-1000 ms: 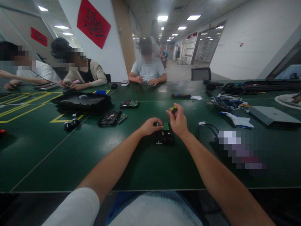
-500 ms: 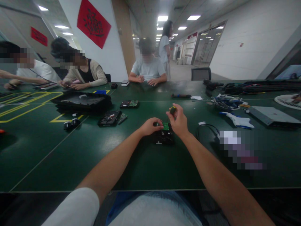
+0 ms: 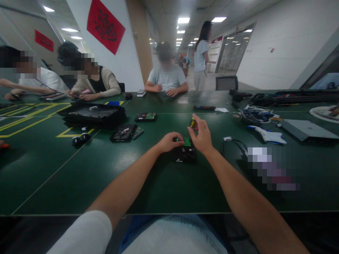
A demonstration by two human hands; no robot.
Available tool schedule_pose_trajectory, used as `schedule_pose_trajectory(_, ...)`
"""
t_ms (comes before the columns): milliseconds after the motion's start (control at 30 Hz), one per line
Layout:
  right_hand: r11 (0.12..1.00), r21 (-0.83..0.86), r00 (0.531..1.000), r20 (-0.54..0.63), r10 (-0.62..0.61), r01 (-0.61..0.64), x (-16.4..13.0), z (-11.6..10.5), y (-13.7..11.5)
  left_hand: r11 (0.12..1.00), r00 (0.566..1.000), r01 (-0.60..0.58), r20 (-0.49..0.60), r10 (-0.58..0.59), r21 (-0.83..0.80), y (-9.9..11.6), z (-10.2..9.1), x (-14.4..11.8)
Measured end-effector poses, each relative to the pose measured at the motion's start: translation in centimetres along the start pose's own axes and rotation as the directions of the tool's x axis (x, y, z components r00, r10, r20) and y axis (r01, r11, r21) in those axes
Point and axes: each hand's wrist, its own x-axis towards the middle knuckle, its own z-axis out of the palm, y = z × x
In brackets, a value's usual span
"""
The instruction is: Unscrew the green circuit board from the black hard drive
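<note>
Dark green matting covers the long work table point(image 3: 79, 169), marked with yellow lines toward its left end. Nearest to the seated person, both bare forearms reach out over the mat to a small black hard drive point(image 3: 185, 154) lying flat in front of them, with a green circuit board point(image 3: 186, 141) showing at its far end. The left hand point(image 3: 169, 141) rests curled on the drive's left far corner, fingertips pressing down beside the green board. The right hand point(image 3: 202, 137) is raised just above the drive's right side, fingers loosely spread, with thumb and fingertips pinched on the black-and-yellow handle of a small screwdriver point(image 3: 193, 123) that stands over the board.

A black cable point(image 3: 234, 143) loops on the mat just right of that hand. Farther left lie an opened drive point(image 3: 123, 132) with a loose board beside it, another drive point(image 3: 146, 117) behind it, and a wide black tray point(image 3: 92, 113). To the right sit a grey flat case point(image 3: 304, 129) and a heap of cables and tools point(image 3: 255, 114).

At the far edge a person in a pale blue shirt point(image 3: 166, 79) sits with hands on the table; two more people sit along the left side, and someone stands in the corridor behind. A red hanging point(image 3: 105, 26) is on the white wall.
</note>
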Motion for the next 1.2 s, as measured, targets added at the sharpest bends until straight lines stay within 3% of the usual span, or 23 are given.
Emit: schedule_pose_trajectory(1200,1.000,-0.010,1.000,-0.006,-0.006,0.006,-0.26,0.34,0.52,1.000,1.000,0.017,0.004,-0.017,0.001,-0.87,0.22,0.12)
